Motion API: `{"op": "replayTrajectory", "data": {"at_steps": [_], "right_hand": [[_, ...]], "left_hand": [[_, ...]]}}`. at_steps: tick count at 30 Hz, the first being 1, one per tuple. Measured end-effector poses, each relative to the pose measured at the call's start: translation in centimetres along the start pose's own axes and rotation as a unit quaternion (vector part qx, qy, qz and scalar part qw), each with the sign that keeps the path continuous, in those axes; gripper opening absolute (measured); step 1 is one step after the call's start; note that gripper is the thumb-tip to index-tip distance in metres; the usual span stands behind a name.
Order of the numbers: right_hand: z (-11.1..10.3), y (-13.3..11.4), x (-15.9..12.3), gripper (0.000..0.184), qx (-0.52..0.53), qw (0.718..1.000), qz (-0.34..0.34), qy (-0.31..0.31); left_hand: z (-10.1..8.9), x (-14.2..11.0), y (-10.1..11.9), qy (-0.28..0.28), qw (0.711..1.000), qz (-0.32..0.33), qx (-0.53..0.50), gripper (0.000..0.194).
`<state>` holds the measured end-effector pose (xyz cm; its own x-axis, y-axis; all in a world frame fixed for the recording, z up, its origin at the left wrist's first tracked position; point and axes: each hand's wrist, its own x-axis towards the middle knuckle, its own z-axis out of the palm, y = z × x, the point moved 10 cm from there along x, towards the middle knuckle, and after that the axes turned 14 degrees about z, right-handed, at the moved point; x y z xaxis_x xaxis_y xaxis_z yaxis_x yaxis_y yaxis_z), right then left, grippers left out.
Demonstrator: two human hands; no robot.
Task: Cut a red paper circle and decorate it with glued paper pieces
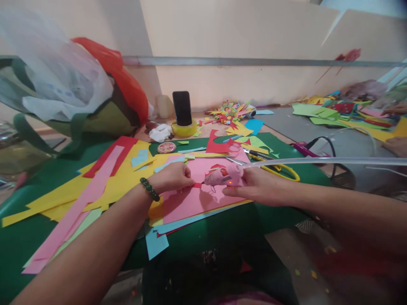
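My left hand pinches one end of a small red paper strip over a pink sheet. In my right hand is a pink hot glue gun with a small red light lit and a long clear glue stick out of its back. The gun's nozzle points left and sits at the strip's right end; whether it touches cannot be made out. The pink sheet lies on top of a stack of coloured paper. Just behind my right hand lie yellow-handled scissors and a yellow-and-black cutter.
Pink, red and yellow paper strips cover the left of the green table. A phone stands in a yellow tape roll at the back. Bulky bags stand at the left. Another person's hand shows at the far right.
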<state>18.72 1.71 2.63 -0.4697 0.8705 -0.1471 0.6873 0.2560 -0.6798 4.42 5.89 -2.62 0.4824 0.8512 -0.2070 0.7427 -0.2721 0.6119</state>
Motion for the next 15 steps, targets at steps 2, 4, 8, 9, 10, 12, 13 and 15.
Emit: {"op": "replayTrajectory", "data": {"at_steps": [2, 4, 8, 9, 10, 12, 13, 15], "right_hand": [[0.6, 0.4, 0.5, 0.029, -0.035, 0.999, 0.020, -0.014], [0.9, 0.8, 0.8, 0.040, -0.058, 0.998, 0.035, -0.017], [1.4, 1.1, 1.0, 0.047, -0.065, 0.997, 0.037, -0.024], [1.4, 1.2, 1.1, 0.045, -0.063, 0.997, 0.040, -0.025], [1.4, 1.3, 1.1, 0.044, -0.061, 0.997, 0.045, -0.024], [1.4, 1.4, 1.3, 0.044, -0.064, 0.996, 0.053, -0.022], [1.4, 1.5, 1.4, 0.046, -0.068, 0.996, 0.056, -0.021], [1.4, 1.6, 1.4, 0.049, -0.080, 0.995, 0.059, -0.021]], "left_hand": [[0.0, 0.0, 0.0, -0.001, 1.000, -0.002, 0.002, 0.018], [0.0, 0.0, 0.1, 0.002, 1.000, -0.002, 0.003, 0.019], [0.1, 0.0, 0.1, 0.001, 1.000, 0.008, -0.005, 0.020], [0.1, 0.0, 0.1, 0.001, 1.000, 0.009, -0.006, 0.020], [0.1, 0.1, 0.0, 0.002, 1.000, 0.009, -0.005, 0.020], [0.1, 0.1, -0.1, 0.003, 1.000, 0.008, -0.004, 0.020], [0.1, 0.1, -0.1, 0.002, 1.000, 0.008, -0.006, 0.020], [0.2, 0.1, -0.1, 0.000, 1.000, 0.007, -0.008, 0.020]]}}
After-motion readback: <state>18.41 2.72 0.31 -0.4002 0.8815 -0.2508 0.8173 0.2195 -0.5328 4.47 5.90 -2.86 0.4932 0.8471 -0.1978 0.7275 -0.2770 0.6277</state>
